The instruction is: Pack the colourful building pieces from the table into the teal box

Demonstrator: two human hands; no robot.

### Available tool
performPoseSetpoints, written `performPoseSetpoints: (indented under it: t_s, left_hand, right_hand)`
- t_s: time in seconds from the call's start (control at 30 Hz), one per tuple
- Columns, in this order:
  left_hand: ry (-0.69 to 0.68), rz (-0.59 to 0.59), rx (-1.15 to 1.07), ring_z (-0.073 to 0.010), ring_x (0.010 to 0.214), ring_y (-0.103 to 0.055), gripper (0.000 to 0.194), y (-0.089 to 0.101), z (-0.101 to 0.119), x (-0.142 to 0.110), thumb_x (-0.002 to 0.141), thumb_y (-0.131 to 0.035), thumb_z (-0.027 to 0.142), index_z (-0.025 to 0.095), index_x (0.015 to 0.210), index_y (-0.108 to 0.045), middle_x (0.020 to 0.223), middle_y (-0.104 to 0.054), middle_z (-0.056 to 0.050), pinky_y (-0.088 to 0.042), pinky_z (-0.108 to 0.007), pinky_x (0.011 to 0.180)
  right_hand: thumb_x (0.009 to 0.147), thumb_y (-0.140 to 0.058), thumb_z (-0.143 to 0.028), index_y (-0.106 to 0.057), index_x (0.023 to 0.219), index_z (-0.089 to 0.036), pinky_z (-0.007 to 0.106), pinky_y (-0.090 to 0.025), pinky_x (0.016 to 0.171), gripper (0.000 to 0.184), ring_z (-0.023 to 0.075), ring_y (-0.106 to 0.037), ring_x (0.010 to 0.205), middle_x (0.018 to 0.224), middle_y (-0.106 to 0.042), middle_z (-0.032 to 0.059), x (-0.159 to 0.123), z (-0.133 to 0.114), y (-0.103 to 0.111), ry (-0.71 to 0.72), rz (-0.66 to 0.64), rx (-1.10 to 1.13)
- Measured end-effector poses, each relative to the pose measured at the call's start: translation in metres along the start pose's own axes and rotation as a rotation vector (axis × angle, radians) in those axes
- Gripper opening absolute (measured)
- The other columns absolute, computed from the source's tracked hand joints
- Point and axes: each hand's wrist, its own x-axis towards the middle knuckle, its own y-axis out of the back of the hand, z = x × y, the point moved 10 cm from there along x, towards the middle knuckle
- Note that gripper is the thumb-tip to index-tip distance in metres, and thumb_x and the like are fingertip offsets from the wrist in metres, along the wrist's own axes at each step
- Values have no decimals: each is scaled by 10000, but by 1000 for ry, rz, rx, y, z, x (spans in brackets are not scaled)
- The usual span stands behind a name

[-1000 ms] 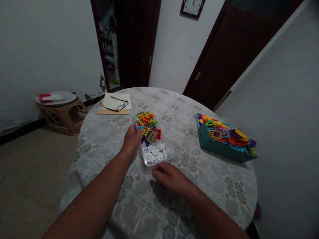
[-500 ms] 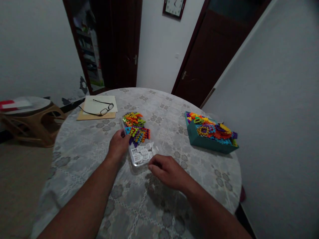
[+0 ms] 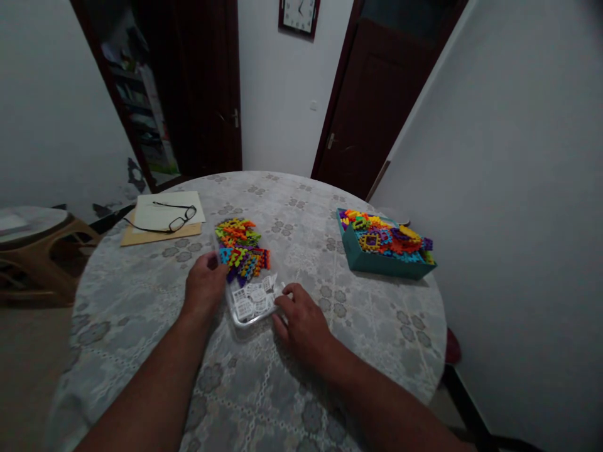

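- Clear plastic tray (image 3: 245, 279) lying in the middle of the round table (image 3: 377, 314), long axis running near to far.
- Packed at the far end with colourful interlocking pieces (image 3: 240, 248) in orange, yellow, green, blue and purple; white pieces (image 3: 252, 301) filling the near end.
- Left hand (image 3: 205, 285) resting against the tray's left edge, grip loosely curled on the rim, fingers touching the plastic beside the coloured pieces.
- Right hand (image 3: 301, 320) at the tray's near right corner, thumb and fingers touching the edge by the white pieces; grip lightly closed on that corner, exact hold hard to tell.
- Teal box (image 3: 377, 260) well apart to the right, near the table's edge, heaped with more bright pieces (image 3: 386, 237).
- Far left on the table: eyeglasses (image 3: 172, 220) lying on white paper (image 3: 155, 210), over a tan folder (image 3: 151, 235).
- Brown stool (image 3: 38, 251) on the floor to the left.
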Motion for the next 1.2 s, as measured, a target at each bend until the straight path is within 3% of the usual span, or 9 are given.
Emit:
performPoseSetpoints:
  t_s: [0.2, 0.37, 0.53, 0.8, 0.97, 1.2]
  left_hand:
    - [28, 0, -173, -283, 1085, -772, 471, 3, 6, -3, 785, -700, 259, 171, 1243, -763, 1193, -821, -111, -620, -383, 933]
    - [54, -19, -317, -260, 1018, -783, 602, 1, -1, 0, 856, -699, 485, 178, 1373, -719, 1269, -795, -116, -630, -348, 837]
    - [-39, -54, -393, -264, 1166, -744, 597, -3, 9, -6, 903, -665, 528, 223, 1415, -669, 1476, -696, -122, -628, -339, 865]
    - [-112, -206, -325, -281, 1173, -732, 585, -22, 22, -16, 916, -693, 489, 216, 1431, -628, 1486, -667, -166, -647, -417, 906]
    - [-115, -248, -331, -298, 1192, -726, 583, -30, 19, -15, 909, -723, 501, 208, 1404, -626, 1449, -668, -171, -665, -438, 875]
    - [-109, -227, -298, -290, 1109, -742, 528, -30, 18, -15, 894, -737, 485, 224, 1347, -659, 1416, -688, -153, -671, -450, 825]
  right_hand:
    - [1040, -650, -201, -690, 1074, -229, 322, -527, 820, 59, 252, -660, 993, 1122, -713, 108, 11, -1, -19, -2, -103, -258]
    - [1108, -548, -257, -658, 1102, -215, 318, -480, 779, 118, 245, -675, 917, 1078, -729, 109, 27, -3, -22, 36, -110, -204]
    - [1140, -450, -308, -622, 1095, -209, 315, -446, 799, 204, 231, -674, 906, 1080, -729, 95, 42, 1, -29, -7, -39, 46]
    - [1116, -370, -333, -559, 1022, -228, 293, -402, 725, 236, 197, -609, 782, 903, -680, 39, 43, 13, -36, -97, 51, 368]
    - [1114, -407, -412, -555, 982, -236, 255, -433, 665, 265, 154, -635, 718, 867, -677, 3, 38, 28, -32, -188, 71, 634]
    - [1011, -620, -551, -621, 1101, -245, 239, -524, 533, 319, 150, -674, 581, 778, -736, -4, 38, 46, -60, -375, 104, 1230]
